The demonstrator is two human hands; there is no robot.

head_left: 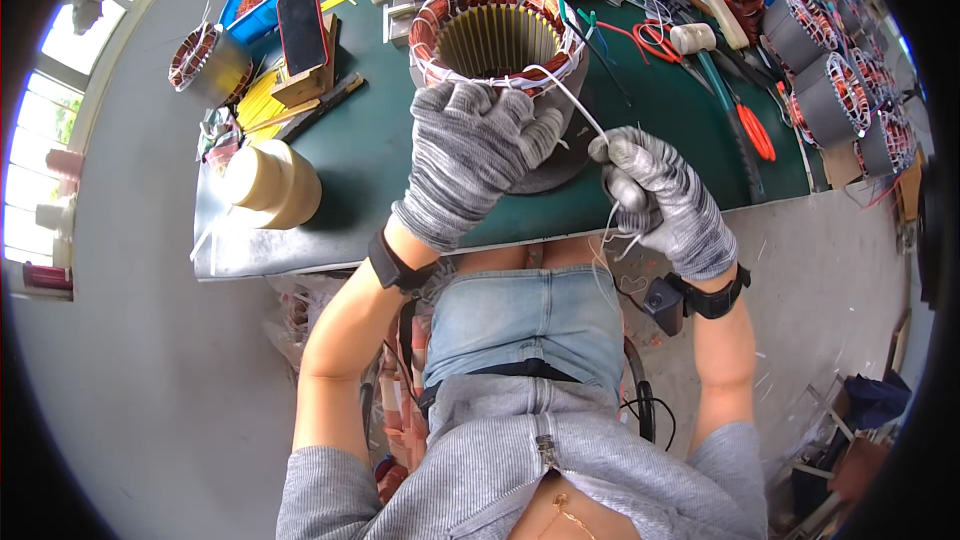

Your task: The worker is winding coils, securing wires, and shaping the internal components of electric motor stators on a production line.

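A motor stator stands upright on the green-topped table, with copper windings around its upper rim and yellow slot liners inside. White cord is laced around the windings. My left hand, in a grey knit glove, is curled over the near rim, its fingers closed on the windings. To the right, my gloved right hand pinches a white lacing cord. The cord runs taut from the stator's near right rim to those fingers, and a loose end hangs below them. What lies under my left fingers is hidden.
A cream-coloured spool stands at the table's left. Behind it are yellow strips, a phone on a wooden block and a blue tray. Right lie red-handled scissors, a mallet and several wound stators.
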